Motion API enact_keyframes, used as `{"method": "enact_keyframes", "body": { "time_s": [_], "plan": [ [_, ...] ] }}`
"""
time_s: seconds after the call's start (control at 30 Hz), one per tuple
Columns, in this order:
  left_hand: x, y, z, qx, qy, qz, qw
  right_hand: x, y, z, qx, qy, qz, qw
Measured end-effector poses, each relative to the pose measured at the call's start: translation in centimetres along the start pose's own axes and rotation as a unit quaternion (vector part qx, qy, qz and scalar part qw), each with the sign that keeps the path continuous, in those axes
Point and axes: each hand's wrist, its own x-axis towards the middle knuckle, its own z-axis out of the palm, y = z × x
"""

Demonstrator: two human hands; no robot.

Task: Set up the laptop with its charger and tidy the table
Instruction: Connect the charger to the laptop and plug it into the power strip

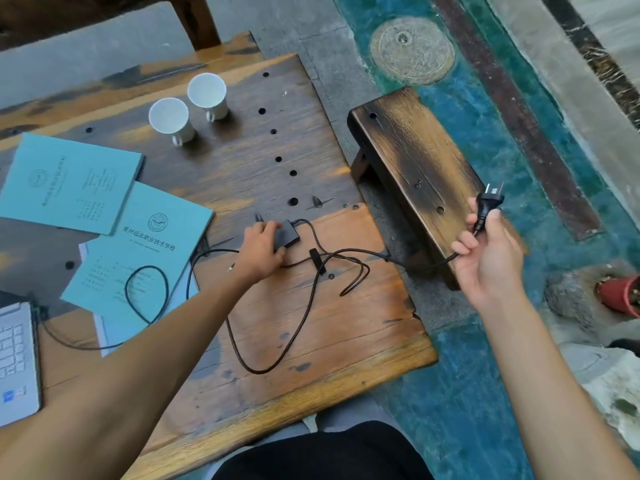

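My left hand (pixel 260 249) grips the black charger brick (pixel 288 233) on the wooden table (pixel 346 341). My right hand (pixel 491 244) holds the black wall plug (pixel 489 201) up off the table's right side, prongs pointing up. The black cable (pixel 277 355) runs in loose loops across the table between brick and plug. A thinner black cord (pixel 145 296) loops over the lower booklet toward the silver laptop (pixel 17 362), whose corner shows at the left edge.
Two teal booklets (pixel 69 181) (pixel 145 251) lie on the left of the table. Two white cups (pixel 171 119) (pixel 208 94) stand behind them. A low wooden bench (pixel 415 168) sits right of the table. A red pot (pixel 621 294) is on the floor.
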Motion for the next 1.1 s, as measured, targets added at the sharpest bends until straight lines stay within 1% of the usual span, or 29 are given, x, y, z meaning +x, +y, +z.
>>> {"method": "enact_keyframes", "body": {
  "time_s": [0.07,0.17,0.27,0.33,0.43,0.53,0.57,0.63,0.7,0.87,1.0,1.1],
  "plan": [
    [1.0,0.1,-0.1,0.021,-0.031,-0.025,0.999,0.2,0.0,-0.2,-0.003,0.002,0.004,1.000],
    [2.1,0.4,-0.3,0.092,-0.064,-0.052,0.992,0.4,0.1,-0.3,-0.004,0.003,0.009,1.000],
    [2.9,0.7,-0.8,0.100,-0.078,-0.049,0.991,0.5,0.2,-0.2,-0.002,0.005,0.011,1.000],
    [3.2,0.9,-1.9,0.076,-0.092,-0.046,0.992,0.6,0.2,0.0,0.001,0.007,0.015,1.000],
    [2.8,1.5,-4.2,0.001,-0.088,-0.032,0.996,0.3,0.1,0.3,0.010,0.004,0.023,1.000],
    [1.7,1.9,-6.7,-0.104,-0.093,-0.024,0.990,-0.2,0.2,1.0,0.033,-0.005,0.037,0.999],
    [1.2,2.0,-7.5,-0.162,-0.105,-0.035,0.981,-0.6,0.3,1.3,0.038,-0.008,0.043,0.998],
    [0.1,2.0,-8.7,-0.289,-0.136,-0.068,0.945,-1.4,0.5,1.7,0.043,-0.015,0.051,0.998],
    [-1.1,1.8,-9.5,-0.364,-0.153,-0.074,0.916,-2.6,0.8,2.1,0.040,-0.022,0.053,0.998],
    [-4.2,0.7,-9.5,-0.477,-0.197,-0.055,0.855,-6.8,1.6,2.3,0.035,-0.036,0.041,0.998],
    [-7.4,-0.5,-9.1,-0.545,-0.233,-0.030,0.805,-11.6,2.7,1.9,0.027,-0.026,0.005,0.999],
    [-10.3,-1.3,-9.0,-0.563,-0.261,-0.014,0.784,-16.0,4.0,1.1,0.015,-0.008,-0.025,1.000]
  ]
}}
